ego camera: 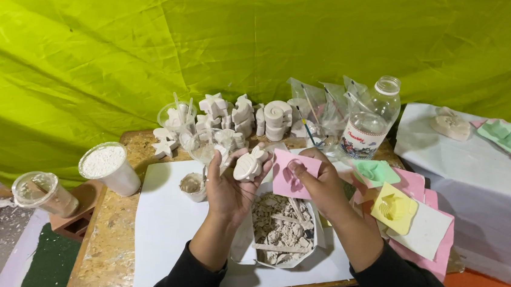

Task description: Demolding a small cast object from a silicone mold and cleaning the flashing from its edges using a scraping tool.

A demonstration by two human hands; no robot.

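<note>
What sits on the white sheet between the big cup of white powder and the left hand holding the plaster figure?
In the head view, a small plaster-smeared cup stands between the powder cup and the left hand.

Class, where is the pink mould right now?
In the head view, the pink mould is held in the right hand, just right of the white plaster figure.

Both arms come out of long black sleeves, plain dark cloth with no cuffs or markings, pushed up to mid-forearm. The left hand (229, 185) and the right hand (319, 184) are bare: no gloves, rings or watch show.
</note>
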